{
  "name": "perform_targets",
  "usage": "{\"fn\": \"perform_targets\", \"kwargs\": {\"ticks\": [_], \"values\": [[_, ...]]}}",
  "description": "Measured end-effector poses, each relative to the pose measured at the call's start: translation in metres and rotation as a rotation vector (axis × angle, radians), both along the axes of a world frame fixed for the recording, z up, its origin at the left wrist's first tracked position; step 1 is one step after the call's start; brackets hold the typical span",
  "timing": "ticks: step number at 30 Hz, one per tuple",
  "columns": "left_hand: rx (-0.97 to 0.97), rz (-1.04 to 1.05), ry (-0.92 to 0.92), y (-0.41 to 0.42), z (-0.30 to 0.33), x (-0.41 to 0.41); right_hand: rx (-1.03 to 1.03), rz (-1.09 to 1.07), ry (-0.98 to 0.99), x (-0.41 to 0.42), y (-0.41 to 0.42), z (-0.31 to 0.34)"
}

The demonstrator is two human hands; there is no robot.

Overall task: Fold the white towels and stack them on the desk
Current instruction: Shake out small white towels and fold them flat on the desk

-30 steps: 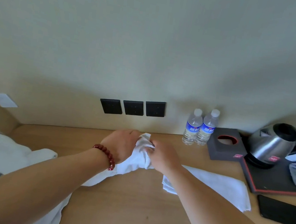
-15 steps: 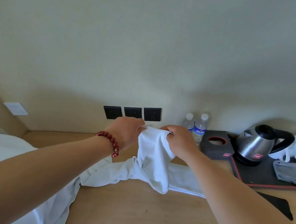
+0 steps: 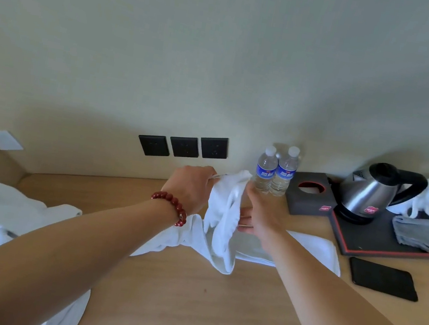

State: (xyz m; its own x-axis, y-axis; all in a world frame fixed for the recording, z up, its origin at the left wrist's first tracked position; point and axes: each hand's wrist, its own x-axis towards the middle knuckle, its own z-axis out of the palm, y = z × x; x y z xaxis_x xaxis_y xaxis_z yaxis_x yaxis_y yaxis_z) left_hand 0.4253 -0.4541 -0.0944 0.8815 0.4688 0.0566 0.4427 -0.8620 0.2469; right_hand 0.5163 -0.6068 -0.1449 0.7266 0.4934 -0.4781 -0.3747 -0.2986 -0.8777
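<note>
Now my left hand (image 3: 190, 186) pinches the white towel (image 3: 222, 219) up off the desk (image 3: 186, 298) so it hangs straight; my right hand (image 3: 260, 217), fingers spread, reaches for its edge.

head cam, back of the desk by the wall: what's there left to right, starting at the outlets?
wall outlets → water bottles → tissue box → kettle → white mugs
</note>
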Motion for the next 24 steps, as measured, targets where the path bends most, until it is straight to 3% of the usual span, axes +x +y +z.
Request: {"fn": "perform_targets", "kwargs": {"ticks": [5, 9, 12, 15, 19, 21, 24], "values": [[-0.082, 0.035, -0.071, 0.010, 0.017, 0.014, -0.213, 0.249, -0.213, -0.001, 0.004, -0.021], [-0.008, -0.015, -0.128, 0.018, 0.042, 0.018, -0.420, 0.189, -0.545, 0.007, 0.023, -0.027], [-0.004, 0.062, -0.185, 0.036, 0.063, 0.019, -0.455, 0.235, -0.618, 0.006, 0.036, -0.017], [-0.021, 0.118, -0.226, 0.052, 0.080, 0.018, -0.404, 0.241, -0.689, -0.001, 0.052, -0.005], [-0.048, 0.099, -0.203, 0.057, 0.091, 0.014, -0.172, 0.039, -0.887, -0.019, 0.080, 0.013], [-0.021, 0.073, -0.178, 0.056, 0.092, 0.011, -0.164, 0.051, -1.001, -0.027, 0.096, 0.024], [0.008, 0.030, -0.177, 0.058, 0.095, 0.007, -0.228, 0.124, -0.949, -0.031, 0.115, 0.042]]}}
